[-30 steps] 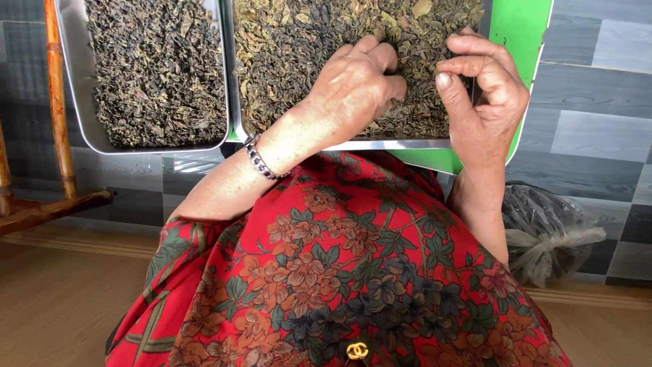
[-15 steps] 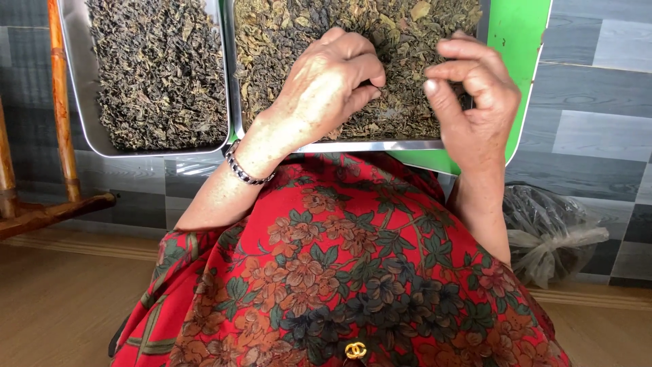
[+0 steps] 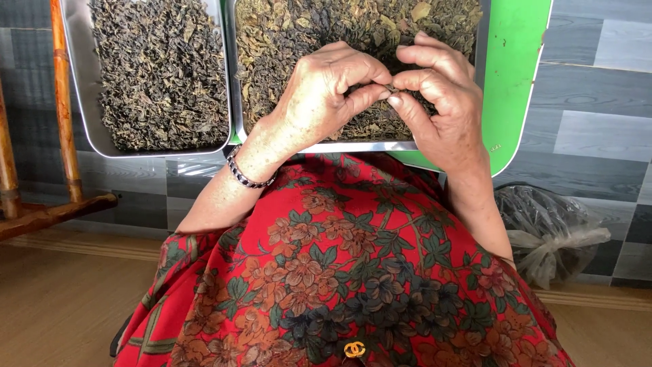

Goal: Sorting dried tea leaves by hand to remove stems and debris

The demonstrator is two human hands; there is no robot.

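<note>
Steel-walled rectangular tray (image 3: 353, 145) of dried brownish-green leaves (image 3: 305, 34) lay at twelve o'clock. Since a moment before, her left hand (image 3: 326, 92) and right hand (image 3: 441, 102) had met, both pinching one small dark leaf piece (image 3: 392, 89) above it; sorting seemingly continued.

Both hands are up in front of the body, meeting fingertip to fingertip. The left hand (image 3: 326, 88) has its back facing up, fingers curled down, thumb and forefinger pinched together. The right hand (image 3: 441, 102) mirrors it, thumb pressed against its curled fingers. Both forearms angle inward, wrists slightly bent.
</note>
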